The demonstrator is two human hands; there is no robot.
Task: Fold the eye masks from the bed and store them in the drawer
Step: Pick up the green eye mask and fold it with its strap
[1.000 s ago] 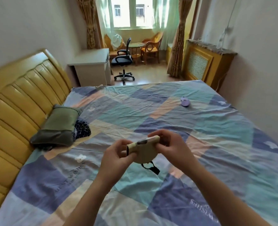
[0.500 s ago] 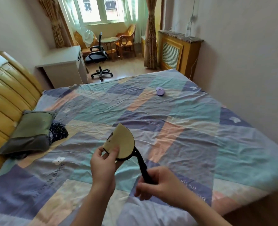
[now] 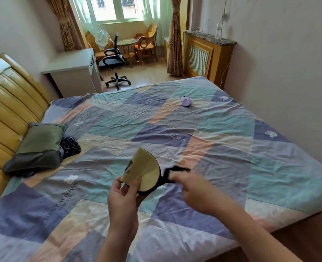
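- Starting at the left edge, the yellow padded headboard [image 3: 7,103] and the dark green satin pillow [image 3: 37,146] lie well apart from the work and need no attention; a dark checked cloth [image 3: 69,146] sits just beside the pillow.
- The white desk [image 3: 75,67] stands beyond the bed, near the black office chair [image 3: 112,59]. No drawer shows clearly in this view, so I cannot tell where the storing place is.
- The left hand [image 3: 124,197] is held above the patchwork bed sheet [image 3: 222,148]. Its thumb and fingers pinch the lower corner of the folded pale yellow fabric eye mask [image 3: 145,171], which stands up as a half-round shape. This pinch should stay firm near the fold line, so that the two halves do not slide open.
- The black elastic strap [image 3: 175,170] comes out from the right side of the mask. The step in hand seems to be the tidying of this strap.
- The right hand [image 3: 198,193] is blurred; its fingers seem curled around the strap, though I cannot see each finger. My advice is to wind the strap around the folded mask with light tension only, because a strong pull may bend the soft mask or pull it out of the left hand.
- Far on the right part of the bed lies a small purple eye mask [image 3: 186,101], well apart from both hands; it probably waits for its turn.
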